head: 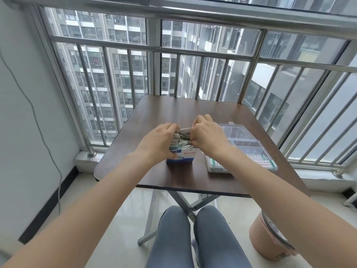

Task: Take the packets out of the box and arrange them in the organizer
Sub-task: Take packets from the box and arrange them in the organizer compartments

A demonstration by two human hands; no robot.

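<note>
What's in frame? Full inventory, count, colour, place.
box: 1, blue and white, open top, on the table left of the organizer
packets: a bunch, count unclear, green and white, at the box opening between the hands
organizer: 1, clear plastic with compartments, lid open, on the table's right side; some packets already lie in its near part
table: 1, dark brown top, metal folding legs, by the window
bin: 1, pinkish brown, on the floor lower right
railing: 1, silver metal bars, across the window
cable: 1, grey, down the left wall
left hand: grips the packets from the left
right hand: grips the packets from the right
legs: 2, blue-grey trousers, under the table
</note>
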